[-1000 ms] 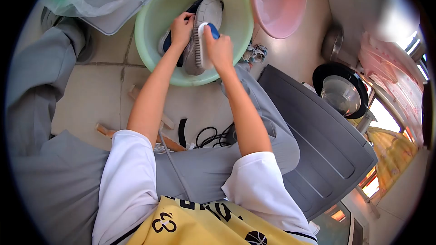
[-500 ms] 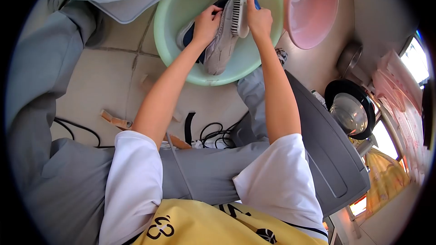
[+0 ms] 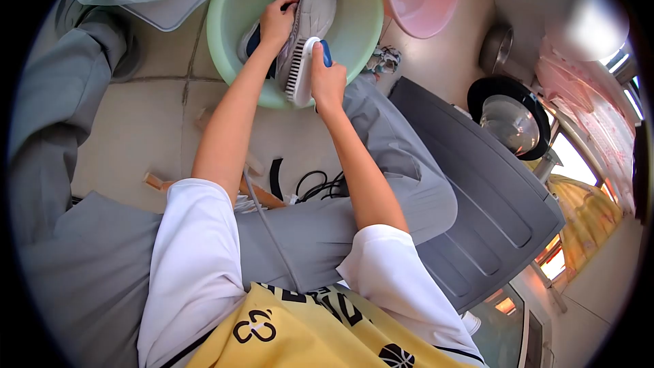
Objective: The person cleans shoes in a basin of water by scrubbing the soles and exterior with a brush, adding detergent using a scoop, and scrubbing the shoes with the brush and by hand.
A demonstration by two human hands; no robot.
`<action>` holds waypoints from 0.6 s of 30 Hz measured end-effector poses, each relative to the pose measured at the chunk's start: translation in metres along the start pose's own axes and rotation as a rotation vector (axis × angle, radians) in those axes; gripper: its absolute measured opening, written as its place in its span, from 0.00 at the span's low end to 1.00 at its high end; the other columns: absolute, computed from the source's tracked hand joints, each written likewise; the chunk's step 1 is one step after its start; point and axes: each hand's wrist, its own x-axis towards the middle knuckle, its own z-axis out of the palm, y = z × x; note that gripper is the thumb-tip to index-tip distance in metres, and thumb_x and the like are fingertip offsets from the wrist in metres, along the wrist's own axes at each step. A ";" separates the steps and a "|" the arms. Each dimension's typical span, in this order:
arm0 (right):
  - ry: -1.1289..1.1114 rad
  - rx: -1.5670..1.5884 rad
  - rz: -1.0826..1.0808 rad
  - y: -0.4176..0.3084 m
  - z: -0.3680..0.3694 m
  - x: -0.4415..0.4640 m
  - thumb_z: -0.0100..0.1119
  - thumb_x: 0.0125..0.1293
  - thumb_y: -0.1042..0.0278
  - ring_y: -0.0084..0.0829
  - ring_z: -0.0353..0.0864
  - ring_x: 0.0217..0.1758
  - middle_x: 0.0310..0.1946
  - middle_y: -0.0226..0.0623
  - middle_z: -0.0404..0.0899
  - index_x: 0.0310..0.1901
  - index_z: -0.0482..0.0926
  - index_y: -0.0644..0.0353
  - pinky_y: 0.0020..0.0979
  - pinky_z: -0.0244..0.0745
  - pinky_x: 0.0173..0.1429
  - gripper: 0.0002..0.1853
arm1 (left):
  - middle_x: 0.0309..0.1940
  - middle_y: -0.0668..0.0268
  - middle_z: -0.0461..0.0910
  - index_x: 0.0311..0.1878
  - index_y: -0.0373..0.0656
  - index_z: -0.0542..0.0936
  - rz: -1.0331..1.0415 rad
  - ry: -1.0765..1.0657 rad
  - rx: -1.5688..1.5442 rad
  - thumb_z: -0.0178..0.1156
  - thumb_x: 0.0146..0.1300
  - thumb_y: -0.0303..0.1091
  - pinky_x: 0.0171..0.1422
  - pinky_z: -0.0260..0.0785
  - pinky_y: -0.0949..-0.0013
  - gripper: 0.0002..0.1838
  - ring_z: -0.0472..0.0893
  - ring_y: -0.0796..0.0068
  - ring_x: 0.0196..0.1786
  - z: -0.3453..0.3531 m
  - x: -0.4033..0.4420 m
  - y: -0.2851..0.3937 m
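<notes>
In the upper middle of the frame a round basin of light green plastic [image 3: 361,10] stands on the pale tiled floor [image 3: 129,129]. Inside it is a navy-and-grey shoe with a pale grey sole [image 3: 318,8]; the sole looks upward, probably so that the brush has free way to it. The left hand [image 3: 275,26] is closed on the navy side of this shoe, its fingertips at the edge of the sole, I think so that the shoe does not turn away. Part of this grip is hidden. Under the left wrist another white-and-navy piece [image 3: 246,46] shows, maybe a second shoe.

The right hand [image 3: 329,82] is wrapped around the blue handle of a white plastic brush with dark bristles [image 3: 304,73]. The brush is tilted on its side, with bristles toward the sole's lower end; whether they press there, I cannot tell. The person's grey-trousered legs [image 3: 402,163] are spread, it seems to leave room for both arms. A pink plastic basin [image 3: 422,0] stands just beside the green one, at the upper right, perhaps to be within reach.
</notes>
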 end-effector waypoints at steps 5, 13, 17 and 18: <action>-0.006 -0.044 -0.026 0.005 0.014 0.062 0.51 0.55 0.35 0.32 0.68 0.13 0.13 0.40 0.69 0.20 0.72 0.72 0.33 0.63 0.17 0.36 | 0.34 0.52 0.79 0.39 0.39 0.80 0.082 0.009 0.042 0.52 0.58 0.32 0.45 0.69 0.61 0.10 0.78 0.52 0.38 -0.003 0.005 0.011; -0.100 0.102 0.182 -0.052 0.013 0.138 0.54 0.54 0.38 0.28 0.60 0.11 0.13 0.33 0.62 0.20 0.68 0.64 0.31 0.56 0.15 0.30 | 0.34 0.52 0.79 0.40 0.39 0.79 0.048 -0.004 0.053 0.51 0.59 0.31 0.44 0.68 0.60 0.10 0.77 0.51 0.38 -0.004 0.007 0.018; -0.117 0.081 0.174 -0.044 0.017 0.163 0.53 0.55 0.38 0.31 0.63 0.10 0.14 0.39 0.69 0.20 0.73 0.72 0.33 0.58 0.14 0.34 | 0.33 0.52 0.79 0.39 0.40 0.79 0.061 0.025 0.010 0.51 0.59 0.31 0.43 0.68 0.61 0.10 0.77 0.51 0.37 -0.003 0.008 0.016; -0.079 0.122 0.154 -0.044 0.016 0.161 0.53 0.55 0.38 0.31 0.65 0.11 0.14 0.40 0.70 0.20 0.73 0.73 0.33 0.60 0.15 0.34 | 0.33 0.52 0.79 0.39 0.40 0.79 0.063 0.024 0.012 0.51 0.59 0.31 0.43 0.68 0.61 0.10 0.77 0.51 0.37 -0.001 0.009 0.015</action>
